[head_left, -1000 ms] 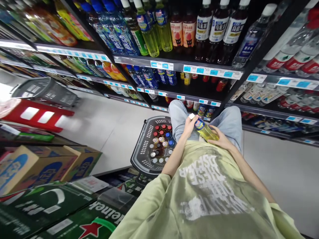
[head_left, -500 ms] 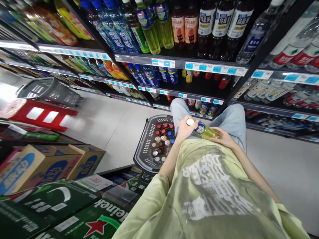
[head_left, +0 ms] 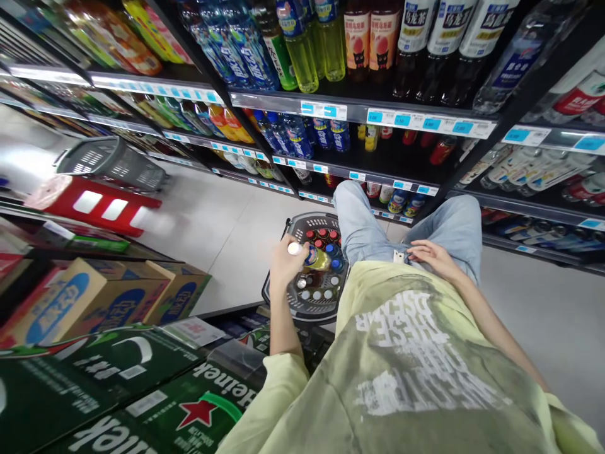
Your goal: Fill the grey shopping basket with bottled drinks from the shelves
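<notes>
While the R hand [head_left: 432, 257] hangs empty by the jeans [head_left: 456, 227], I've the L hand [head_left: 286, 265], well apart, clamped on a bottle [head_left: 321, 260] near its cap [head_left: 293, 249], tilted over or in the basket [head_left: 319, 222] (can't tell), prob. keeping its body free. Other bottles [head_left: 336, 264] stand upright inside, prob. saving room. Green cases [head_left: 189, 403] crowd L; shelves [head_left: 274, 103] block ahead.

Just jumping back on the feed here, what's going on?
The person's left hand holds a clear bottle of yellow drink with a white cap and blue label, tilted over a dark grey plastic shopping basket. Bottles with red, blue and white caps are already inside; whether the held one touches them is unclear. The right hand is near the lap of the pale blue jeans, with nothing visible in it. Black drinks shelves stand ahead.
</notes>
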Demonstrator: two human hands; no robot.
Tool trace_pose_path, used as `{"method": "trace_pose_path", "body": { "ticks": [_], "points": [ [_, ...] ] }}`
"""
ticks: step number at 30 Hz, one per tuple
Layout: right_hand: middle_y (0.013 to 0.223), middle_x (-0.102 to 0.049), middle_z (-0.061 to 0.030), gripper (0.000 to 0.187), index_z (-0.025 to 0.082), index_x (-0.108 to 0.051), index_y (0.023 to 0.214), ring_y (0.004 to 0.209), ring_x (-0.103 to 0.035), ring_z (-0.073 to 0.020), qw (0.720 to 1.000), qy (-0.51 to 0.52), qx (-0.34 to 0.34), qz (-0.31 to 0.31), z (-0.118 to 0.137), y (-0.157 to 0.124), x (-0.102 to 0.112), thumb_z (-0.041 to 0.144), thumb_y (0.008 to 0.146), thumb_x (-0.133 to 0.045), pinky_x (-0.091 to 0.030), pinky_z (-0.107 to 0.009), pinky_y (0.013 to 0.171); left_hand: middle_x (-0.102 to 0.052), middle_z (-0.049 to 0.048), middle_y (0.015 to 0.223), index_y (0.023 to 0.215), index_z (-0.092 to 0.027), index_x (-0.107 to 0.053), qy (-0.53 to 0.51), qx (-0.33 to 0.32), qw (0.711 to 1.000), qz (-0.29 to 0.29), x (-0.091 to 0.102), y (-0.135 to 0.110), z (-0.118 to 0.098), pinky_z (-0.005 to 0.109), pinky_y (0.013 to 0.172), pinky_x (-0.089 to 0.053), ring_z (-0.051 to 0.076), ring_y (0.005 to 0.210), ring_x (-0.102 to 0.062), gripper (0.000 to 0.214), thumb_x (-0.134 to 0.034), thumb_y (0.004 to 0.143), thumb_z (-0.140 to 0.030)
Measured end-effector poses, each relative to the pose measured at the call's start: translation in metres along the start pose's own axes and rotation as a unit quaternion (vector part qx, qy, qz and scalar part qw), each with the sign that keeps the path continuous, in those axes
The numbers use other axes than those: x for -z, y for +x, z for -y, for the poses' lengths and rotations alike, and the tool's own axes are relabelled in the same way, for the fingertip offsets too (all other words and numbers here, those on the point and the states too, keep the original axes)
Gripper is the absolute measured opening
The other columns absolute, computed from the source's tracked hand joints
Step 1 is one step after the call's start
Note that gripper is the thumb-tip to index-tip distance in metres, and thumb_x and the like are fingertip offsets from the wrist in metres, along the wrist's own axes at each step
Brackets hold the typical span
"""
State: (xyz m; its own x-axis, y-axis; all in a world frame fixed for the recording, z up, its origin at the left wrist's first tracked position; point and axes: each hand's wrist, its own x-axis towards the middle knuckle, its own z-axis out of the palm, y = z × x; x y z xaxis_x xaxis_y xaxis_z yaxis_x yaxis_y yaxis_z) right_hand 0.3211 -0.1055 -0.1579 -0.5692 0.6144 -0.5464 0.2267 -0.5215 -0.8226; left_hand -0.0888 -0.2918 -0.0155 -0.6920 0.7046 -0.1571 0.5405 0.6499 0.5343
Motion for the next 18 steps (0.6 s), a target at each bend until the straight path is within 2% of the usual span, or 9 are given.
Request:
{"method": "trace_pose_path", "body": {
  "ticks": [5,9,13,18],
  "points": [
    [0.113,-0.084,-0.0102,0.063,0.026,-0.074,0.118,0.097,-0.080,-0.0266,1.000,-0.005,-0.017,-0.010,0.001,0.000,0.000,0.066,0.074,-0.094,-0.064,-0.041,0.094,-0.063,-0.0007,0.067,0.084,-0.025,-0.053,0.100,0.096,0.988,0.066,-0.049,-0.014,0.083,0.028,0.068,-0.041,0.022,0.072,-0.066,0.027,-0.069,0.089,-0.046],
    [0.112,-0.084,-0.0102,0.063,0.026,-0.074,0.117,0.096,-0.080,-0.0269,1.000,-0.013,-0.021,-0.018,0.002,0.000,0.000,0.066,0.073,-0.094,-0.065,-0.041,0.093,-0.074,0.0080,0.084,0.097,-0.023,-0.062,0.174,0.113,0.971,0.115,-0.093,-0.031,0.140,0.032,0.078,-0.048,0.030,0.092,-0.074,0.024,-0.067,0.095,-0.046],
    [0.110,-0.084,-0.0102,0.062,0.026,-0.075,0.115,0.094,-0.080,-0.0271,0.999,-0.028,-0.019,-0.035,0.002,0.000,0.001,0.067,0.073,-0.093,-0.065,-0.043,0.092,-0.077,0.0143,0.104,0.109,-0.019,-0.065,0.198,0.095,0.961,0.167,-0.133,-0.047,0.178,0.034,0.087,-0.051,0.032,0.105,-0.074,0.025,-0.065,0.097,-0.041],
    [0.109,-0.084,-0.0098,0.061,0.026,-0.074,0.113,0.092,-0.081,-0.0261,0.998,-0.040,-0.022,-0.048,0.002,-0.001,0.000,0.066,0.072,-0.094,-0.066,-0.042,0.091,-0.075,0.0158,0.121,0.120,-0.016,-0.066,0.188,0.078,0.952,0.228,-0.170,-0.068,0.206,0.034,0.097,-0.051,0.029,0.114,-0.071,0.025,-0.062,0.097,-0.026]
  ]
}}
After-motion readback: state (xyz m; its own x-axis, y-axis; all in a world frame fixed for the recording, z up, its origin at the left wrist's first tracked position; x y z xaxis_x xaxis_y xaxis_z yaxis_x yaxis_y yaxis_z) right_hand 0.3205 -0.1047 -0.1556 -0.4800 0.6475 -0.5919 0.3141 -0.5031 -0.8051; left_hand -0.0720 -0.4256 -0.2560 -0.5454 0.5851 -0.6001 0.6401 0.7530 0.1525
